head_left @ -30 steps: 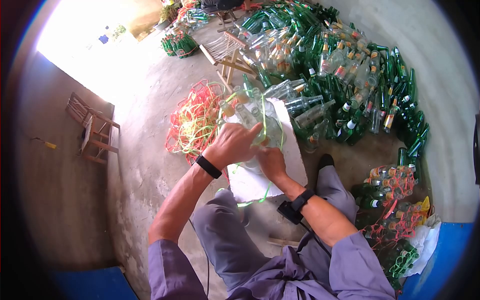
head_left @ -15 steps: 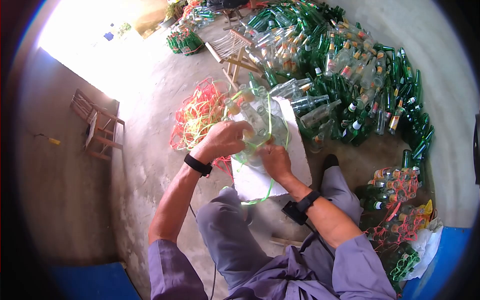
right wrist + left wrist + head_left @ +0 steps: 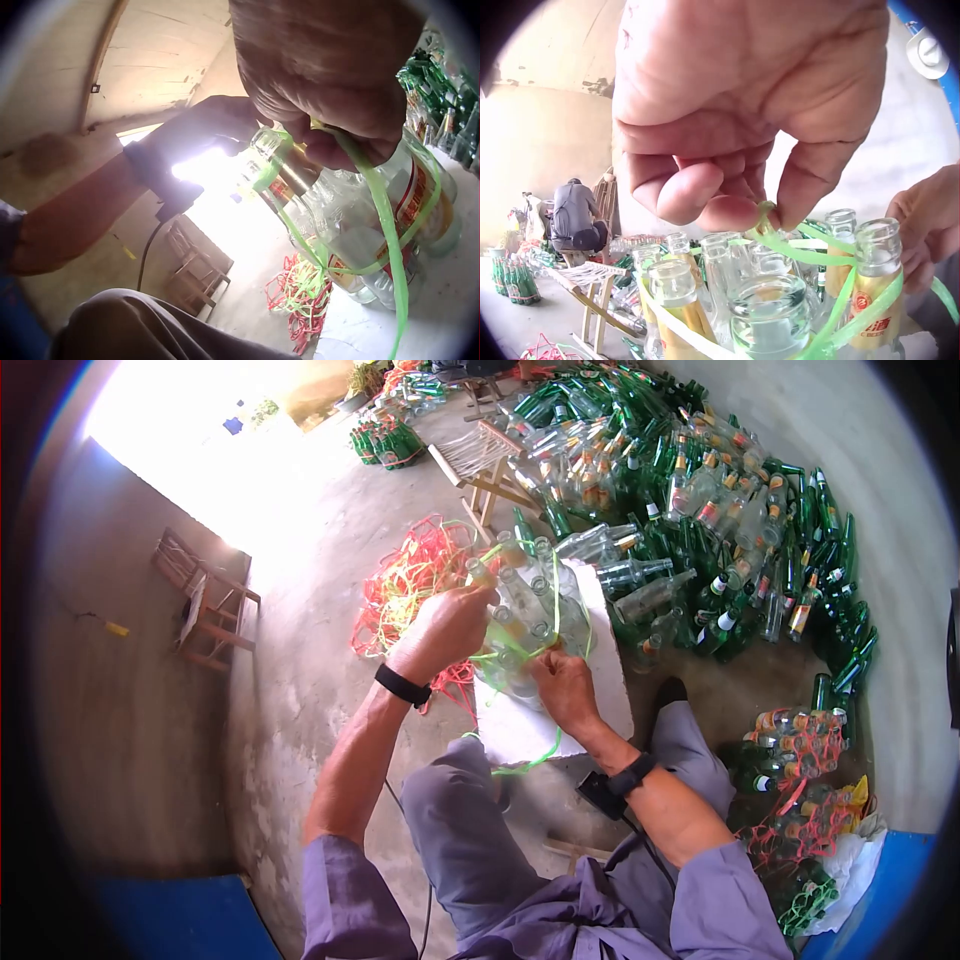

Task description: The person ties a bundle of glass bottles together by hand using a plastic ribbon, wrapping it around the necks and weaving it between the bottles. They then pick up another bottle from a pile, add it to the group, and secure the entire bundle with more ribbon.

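Observation:
Several clear glass bottles (image 3: pixel 520 600) stand bunched together on a white block (image 3: pixel 610 680), with green plastic strap (image 3: pixel 556 585) running around and across their necks. My left hand (image 3: pixel 448 628) is above the near left bottles; in the left wrist view its thumb and finger pinch a knotted bit of green strap (image 3: pixel 780 246) over the bottle mouths. At the near right of the bunch, my right hand (image 3: pixel 568 690) pinches the strap, and a loose tail (image 3: pixel 386 225) hangs down from its fingers in the right wrist view.
Tangled red and green straps (image 3: pixel 400 600) lie left of the block. Loose bottles (image 3: pixel 700 510) heap along the right wall. A wooden stool (image 3: pixel 485 470) stands beyond the block, strapped bottles (image 3: pixel 800 750) at right. In the left wrist view a person (image 3: pixel 577 214) sits in the background.
My left hand has lifted off the near bottles, drawing strap up and leftward from my right hand. The whole head view has shifted slightly.

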`<state>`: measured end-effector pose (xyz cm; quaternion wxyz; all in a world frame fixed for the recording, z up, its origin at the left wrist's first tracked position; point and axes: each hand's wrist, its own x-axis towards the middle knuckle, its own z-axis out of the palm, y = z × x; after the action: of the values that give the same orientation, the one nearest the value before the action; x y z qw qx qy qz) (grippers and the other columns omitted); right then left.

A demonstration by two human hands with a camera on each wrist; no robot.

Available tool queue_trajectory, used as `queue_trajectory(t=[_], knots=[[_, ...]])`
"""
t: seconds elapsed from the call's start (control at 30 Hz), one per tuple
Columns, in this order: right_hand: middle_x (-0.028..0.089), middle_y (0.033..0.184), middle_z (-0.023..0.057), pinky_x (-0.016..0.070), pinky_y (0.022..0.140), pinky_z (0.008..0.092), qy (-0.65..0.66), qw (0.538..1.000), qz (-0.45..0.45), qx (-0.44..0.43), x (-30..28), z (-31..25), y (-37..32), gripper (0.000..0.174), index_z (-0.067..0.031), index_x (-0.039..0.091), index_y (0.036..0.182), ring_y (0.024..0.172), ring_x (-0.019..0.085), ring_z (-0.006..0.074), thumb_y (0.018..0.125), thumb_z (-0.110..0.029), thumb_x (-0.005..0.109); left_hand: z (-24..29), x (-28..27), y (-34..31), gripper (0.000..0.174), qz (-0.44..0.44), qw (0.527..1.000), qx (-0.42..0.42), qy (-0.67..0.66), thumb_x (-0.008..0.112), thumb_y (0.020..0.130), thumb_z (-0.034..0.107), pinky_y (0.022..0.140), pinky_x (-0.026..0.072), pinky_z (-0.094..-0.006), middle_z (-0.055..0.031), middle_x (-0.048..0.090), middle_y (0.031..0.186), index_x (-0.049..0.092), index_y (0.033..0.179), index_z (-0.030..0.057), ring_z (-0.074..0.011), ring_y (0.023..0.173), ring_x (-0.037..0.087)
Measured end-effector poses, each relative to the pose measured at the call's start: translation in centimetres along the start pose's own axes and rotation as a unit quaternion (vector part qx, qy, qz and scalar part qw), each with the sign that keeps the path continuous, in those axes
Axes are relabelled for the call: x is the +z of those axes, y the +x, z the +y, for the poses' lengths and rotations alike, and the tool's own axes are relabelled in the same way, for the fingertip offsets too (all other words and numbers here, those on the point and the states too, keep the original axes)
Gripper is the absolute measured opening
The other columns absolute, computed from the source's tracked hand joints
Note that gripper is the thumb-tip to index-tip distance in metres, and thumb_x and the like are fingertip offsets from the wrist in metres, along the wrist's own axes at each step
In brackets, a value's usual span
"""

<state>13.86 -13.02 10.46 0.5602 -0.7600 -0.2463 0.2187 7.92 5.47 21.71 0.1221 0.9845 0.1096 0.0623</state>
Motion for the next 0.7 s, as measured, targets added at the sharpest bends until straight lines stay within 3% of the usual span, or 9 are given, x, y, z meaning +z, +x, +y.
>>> queue_trajectory(t=[0.1, 0.33, 0.47, 0.53, 0.67, 0.7], knots=[[0.065, 0.075, 0.0252, 0.0496, 0.07, 0.0497, 0.015, 1.0, 0.004, -0.007, 0.4, 0.5, -0.1, 0.032, 0.0021, 0.067, 0.084, 0.077, 0.066, 0.0433, 0.09, -0.029, 0.059, -0.4, 0.3, 0.3, 0.015, 0.041, 0.997, 0.037, -0.053, 0.06, 0.086, 0.004, 0.073, 0.0526, -0.042, -0.0162, 0.067, 0.088, 0.069, 0.097, 0.003, -0.0338, 0.083, 0.067], [0.063, 0.073, 0.0271, 0.0492, 0.069, 0.0482, 0.042, 0.998, 0.022, -0.039, 0.1, -0.1, -0.5, 0.032, 0.0026, 0.069, 0.086, 0.075, 0.066, 0.0435, 0.092, -0.026, 0.055, -0.9, 2.6, 2.4, 0.009, 0.07, 0.991, 0.059, -0.095, 0.062, 0.085, 0.001, 0.074, 0.0525, -0.0412, -0.0149, 0.066, 0.087, 0.069, 0.09, 0.0006, -0.0332, 0.082, 0.066], [0.064, 0.072, 0.0267, 0.0495, 0.069, 0.0466, 0.044, 0.999, 0.016, -0.006, 0.2, 0.2, -0.7, 0.031, 0.002, 0.071, 0.087, 0.074, 0.067, 0.0422, 0.092, -0.024, 0.054, -1.9, 3.7, 3.4, 0.015, 0.043, 0.994, 0.015, -0.097, 0.061, 0.08, -0.004, 0.072, 0.0543, -0.039, -0.0155, 0.07, 0.082, 0.072, 0.088, 0.0021, -0.0312, 0.079, 0.07], [0.059, 0.059, 0.0087, 0.0426, 0.057, 0.0336, 0.08, 0.994, 0.049, -0.049, 0.8, 0.7, -0.4, 0.025, 0.0057, 0.07, 0.087, 0.058, 0.051, 0.0112, 0.091, -0.016, 0.058, -2.3, 3.9, 3.9, 0.017, 0.038, 0.994, 0.018, -0.104, 0.06, 0.079, -0.004, 0.072, 0.0546, -0.0385, -0.0161, 0.071, 0.082, 0.073, 0.087, 0.0024, -0.0308, 0.079, 0.071], [0.059, 0.059, 0.0071, 0.043, 0.058, 0.033, 0.063, 0.997, 0.041, -0.03, 0.4, 0.5, -0.6, 0.026, 0.0068, 0.069, 0.084, 0.058, 0.05, 0.0106, 0.09, -0.016, 0.059, -1.9, 3.8, 4.0, 0.021, 0.019, 0.995, 0.005, -0.095, 0.059, 0.077, -0.005, 0.072, 0.0549, -0.0383, -0.0175, 0.071, 0.081, 0.075, 0.087, 0.0036, -0.0303, 0.077, 0.071], [0.062, 0.066, 0.0179, 0.047, 0.064, 0.0384, 0.062, 0.998, 0.031, -0.013, 0.1, 0.1, -0.7, 0.028, 0.0046, 0.071, 0.086, 0.067, 0.059, 0.0267, 0.09, -0.019, 0.058, -1.7, 3.7, 3.7, 0.021, 0.02, 0.995, -0.013, -0.1, 0.059, 0.078, -0.005, 0.071, 0.0549, -0.0392, -0.0184, 0.07, 0.082, 0.075, 0.088, 0.0045, -0.0309, 0.076, 0.071]])
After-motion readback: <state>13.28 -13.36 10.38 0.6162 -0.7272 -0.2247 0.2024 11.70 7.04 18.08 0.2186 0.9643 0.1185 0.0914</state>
